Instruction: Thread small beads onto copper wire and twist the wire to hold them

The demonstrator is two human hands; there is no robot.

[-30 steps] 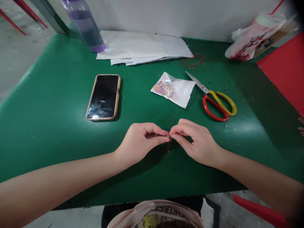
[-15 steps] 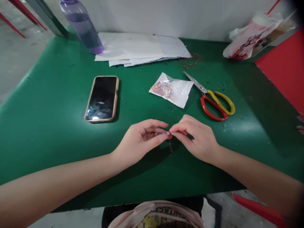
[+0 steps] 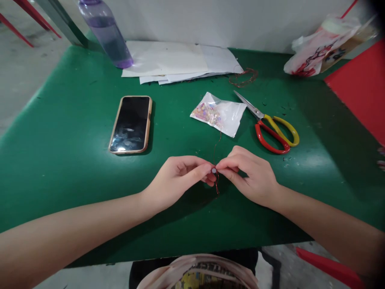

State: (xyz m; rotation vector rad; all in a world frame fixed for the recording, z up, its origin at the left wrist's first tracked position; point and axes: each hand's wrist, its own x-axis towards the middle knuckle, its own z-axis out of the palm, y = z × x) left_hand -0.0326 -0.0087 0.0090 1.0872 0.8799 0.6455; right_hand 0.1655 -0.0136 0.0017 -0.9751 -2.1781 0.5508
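Over the green table, my left hand (image 3: pixel 183 176) is closed, thumb and fingertips pinching a beaded string. A pale round bead (image 3: pixel 213 170) shows between the two hands, at the left fingertips. My right hand (image 3: pixel 251 173) pinches the string just right of that bead. Thin red thread (image 3: pixel 217 185) hangs below the fingertips, and another strand runs up toward a clear and white packet of small beads (image 3: pixel 207 114). The rest of the beaded string is hidden by my left fingers.
A phone (image 3: pixel 131 124) lies left. Scissors (image 3: pixel 272 128) with red and yellow handles lie right of the packet. Behind are a bottle (image 3: pixel 108 36), papers (image 3: pixel 171 60), coiled thread (image 3: pixel 245 78) and a bagged cup (image 3: pixel 319 48). A red surface (image 3: pixel 361 88) is at the right.
My left thumb and fingers have closed together, covering the blue and other beads that showed in the palm. My right hand keeps its pinch almost unmoved.
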